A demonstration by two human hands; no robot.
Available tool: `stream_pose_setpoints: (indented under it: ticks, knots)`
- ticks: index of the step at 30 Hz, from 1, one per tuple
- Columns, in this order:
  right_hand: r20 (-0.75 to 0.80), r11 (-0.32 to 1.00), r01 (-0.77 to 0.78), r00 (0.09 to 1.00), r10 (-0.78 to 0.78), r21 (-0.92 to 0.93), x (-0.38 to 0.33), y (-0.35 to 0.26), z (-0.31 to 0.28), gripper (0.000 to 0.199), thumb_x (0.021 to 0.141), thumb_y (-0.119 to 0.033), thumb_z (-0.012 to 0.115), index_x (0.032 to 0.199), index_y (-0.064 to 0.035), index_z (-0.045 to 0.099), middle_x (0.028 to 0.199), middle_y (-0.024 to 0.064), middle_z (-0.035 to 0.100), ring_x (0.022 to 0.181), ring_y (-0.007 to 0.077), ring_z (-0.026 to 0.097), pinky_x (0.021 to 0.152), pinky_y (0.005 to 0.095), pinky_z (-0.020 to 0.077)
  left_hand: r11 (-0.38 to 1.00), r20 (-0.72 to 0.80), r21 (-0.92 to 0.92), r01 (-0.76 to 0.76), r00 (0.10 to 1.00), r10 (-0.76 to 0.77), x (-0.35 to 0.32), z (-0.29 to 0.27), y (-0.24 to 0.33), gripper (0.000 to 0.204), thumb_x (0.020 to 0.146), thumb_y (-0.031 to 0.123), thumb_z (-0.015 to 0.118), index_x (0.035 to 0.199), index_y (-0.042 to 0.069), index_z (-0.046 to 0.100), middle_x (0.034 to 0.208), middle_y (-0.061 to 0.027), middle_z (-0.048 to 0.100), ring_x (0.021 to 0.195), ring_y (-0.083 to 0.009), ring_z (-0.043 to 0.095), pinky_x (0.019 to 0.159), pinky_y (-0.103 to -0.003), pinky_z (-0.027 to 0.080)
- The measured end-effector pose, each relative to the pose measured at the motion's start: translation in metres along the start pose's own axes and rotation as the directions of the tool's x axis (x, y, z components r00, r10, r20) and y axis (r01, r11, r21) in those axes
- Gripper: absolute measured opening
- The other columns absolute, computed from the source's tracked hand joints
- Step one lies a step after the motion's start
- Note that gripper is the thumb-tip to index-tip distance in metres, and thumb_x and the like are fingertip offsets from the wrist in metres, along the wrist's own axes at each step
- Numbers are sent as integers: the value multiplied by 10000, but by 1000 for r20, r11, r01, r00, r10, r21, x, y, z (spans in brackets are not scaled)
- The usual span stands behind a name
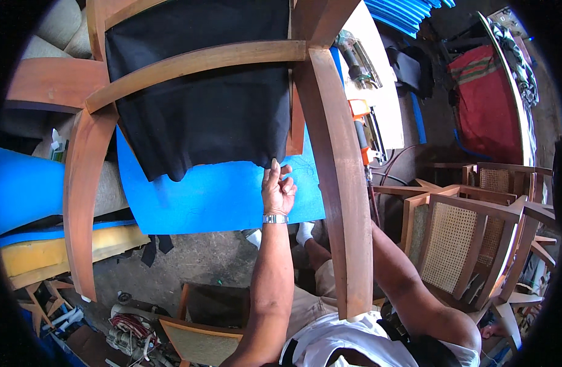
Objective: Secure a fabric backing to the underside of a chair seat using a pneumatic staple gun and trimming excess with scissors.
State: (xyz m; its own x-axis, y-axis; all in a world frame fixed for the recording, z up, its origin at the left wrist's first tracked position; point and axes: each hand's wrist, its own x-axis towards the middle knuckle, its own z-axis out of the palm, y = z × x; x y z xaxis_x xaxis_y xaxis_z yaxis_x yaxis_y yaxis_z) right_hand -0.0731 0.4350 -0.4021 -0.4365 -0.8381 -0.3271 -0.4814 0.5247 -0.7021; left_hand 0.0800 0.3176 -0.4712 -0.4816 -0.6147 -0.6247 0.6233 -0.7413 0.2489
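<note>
An upturned wooden chair frame (pixel 339 122) fills the top of the view, its legs pointing toward me. Black fabric (pixel 201 122) covers its underside, with a loose, wavy lower edge hanging over a blue sheet (pixel 232 196). My left hand (pixel 279 188), with a metal watch at the wrist, is at the fabric's lower right corner. Its fingers are closed on the fabric edge, one fingertip lying over it. My right forearm (pixel 394 257) passes behind the right chair leg, which hides the hand.
Right of the frame, a white tabletop (pixel 385 79) carries a staple gun (pixel 357 64) and an orange-and-black air tool (pixel 361 131). Cane-backed chair frames (pixel 446 244) are stacked at the right. Yellow foam (pixel 79 248) lies at left. A machine with red hose (pixel 134 330) sits lower left.
</note>
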Motion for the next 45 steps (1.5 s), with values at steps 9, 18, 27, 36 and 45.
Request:
stream_pose_setpoints:
  ticks: [9,18,27,36,45]
  knots:
    - [37,990,-24,999,19,142,6,-25,-7,340,875,-152,667,1177,-6,613,981,176,710,903,202,687,813,348,524,844,269,-494,208,960,-80,0,-1,-5,300,998,258,589,1174,21,642,1212,-147,682,960,-241,711,785,-337,614]
    - [55,864,-28,998,1,503,19,-10,7,442,810,-83,756,1217,11,615,1077,46,694,971,107,615,884,293,499,974,-152,-86,-210,969,195,19,13,-37,169,923,71,689,1084,23,668,1105,-91,710,1010,-153,685,853,-236,568]
    - [31,892,-39,999,28,451,22,-18,3,410,836,-110,733,1213,8,623,1063,61,704,961,114,625,866,305,508,964,-267,20,-264,928,260,19,10,-42,98,873,33,742,946,39,676,934,-15,685,796,-74,599,700,-183,490]
    - [44,812,-112,993,106,573,38,-1,13,260,921,-132,623,1136,14,636,969,62,695,867,118,640,758,308,528,929,-249,169,-331,897,365,24,20,-39,137,850,145,791,821,95,667,794,44,630,711,-57,509,703,-231,403]
    - [189,307,-213,976,106,928,93,27,77,273,941,-285,699,983,-16,690,830,58,654,765,153,594,636,324,470,927,-328,207,-313,870,368,31,4,-38,139,808,83,814,820,93,676,756,26,649,643,-61,505,584,-233,375]
